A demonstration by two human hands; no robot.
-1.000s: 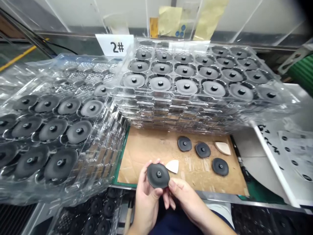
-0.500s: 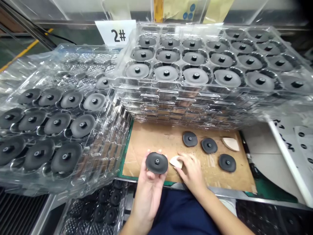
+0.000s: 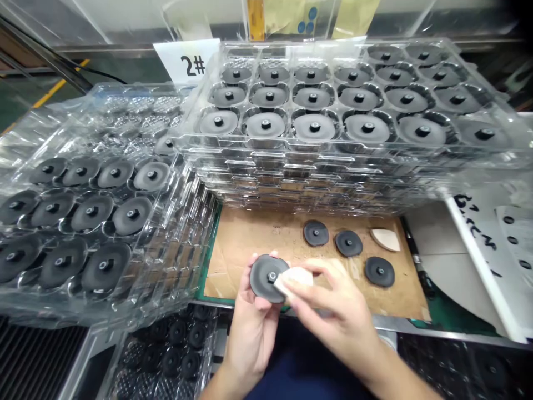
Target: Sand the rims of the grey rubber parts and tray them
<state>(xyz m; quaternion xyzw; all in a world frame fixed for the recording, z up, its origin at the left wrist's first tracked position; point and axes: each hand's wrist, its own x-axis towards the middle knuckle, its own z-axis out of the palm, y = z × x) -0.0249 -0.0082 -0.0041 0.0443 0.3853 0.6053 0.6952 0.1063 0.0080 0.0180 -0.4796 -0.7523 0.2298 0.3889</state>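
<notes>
My left hand (image 3: 254,328) grips a black rounded disc (image 3: 263,273) by its edges, the side with the small central stud facing up. Between the fingers of my right hand (image 3: 333,308) is a white wedge-shaped sponge (image 3: 300,276). Its tip covers the right part of the disc, close to the stud; whether it presses on the surface is hard to tell. On the cardboard sheet (image 3: 237,239) to the right lie three similar discs, one (image 3: 348,243) in the middle of the group. A second white wedge (image 3: 385,240) rests beside them.
Behind the cardboard rises a stack of clear plastic trays (image 3: 291,172) with black discs in the top one. Another tray stack (image 3: 166,261) stands at the left, partly filled. A paper sign (image 3: 187,61) reads "2#". A white panel edge (image 3: 478,266) borders the right side.
My right hand has lifted the white wedge from the cardboard and brought it left onto the disc. The disc in my left hand has tilted slightly. The camera view has shifted a little.
</notes>
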